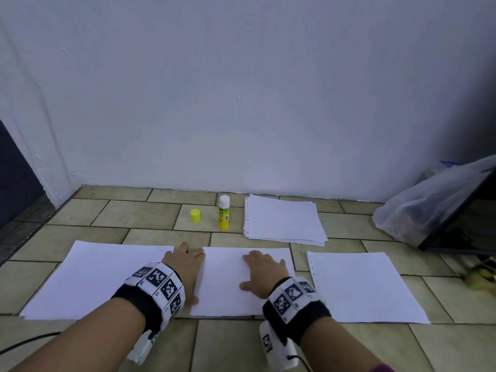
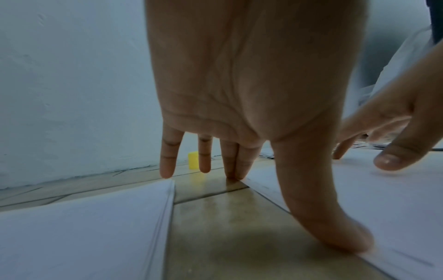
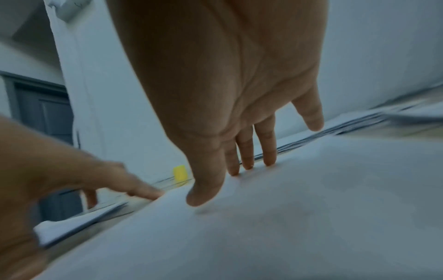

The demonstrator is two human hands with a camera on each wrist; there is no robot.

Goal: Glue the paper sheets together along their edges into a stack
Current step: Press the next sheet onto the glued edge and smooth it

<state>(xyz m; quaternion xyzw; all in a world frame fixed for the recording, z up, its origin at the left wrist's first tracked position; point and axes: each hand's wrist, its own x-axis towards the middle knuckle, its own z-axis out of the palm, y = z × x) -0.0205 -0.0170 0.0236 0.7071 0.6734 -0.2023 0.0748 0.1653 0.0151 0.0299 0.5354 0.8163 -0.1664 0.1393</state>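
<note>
Lying flat, fingers straight, both hands: left hand [image 1: 185, 267] along middle sheet's [image 1: 228, 296] edge, right hand [image 1: 264, 272] atop, blurred.

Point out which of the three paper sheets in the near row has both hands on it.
The middle sheet: the right hand lies flat on it and the left hand touches its left edge. The left sheet and right sheet lie untouched.

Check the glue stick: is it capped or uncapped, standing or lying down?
Uncapped and standing. The glue stick is upright on the floor tiles with its white top bare, and its yellow cap sits apart to its left.
</note>
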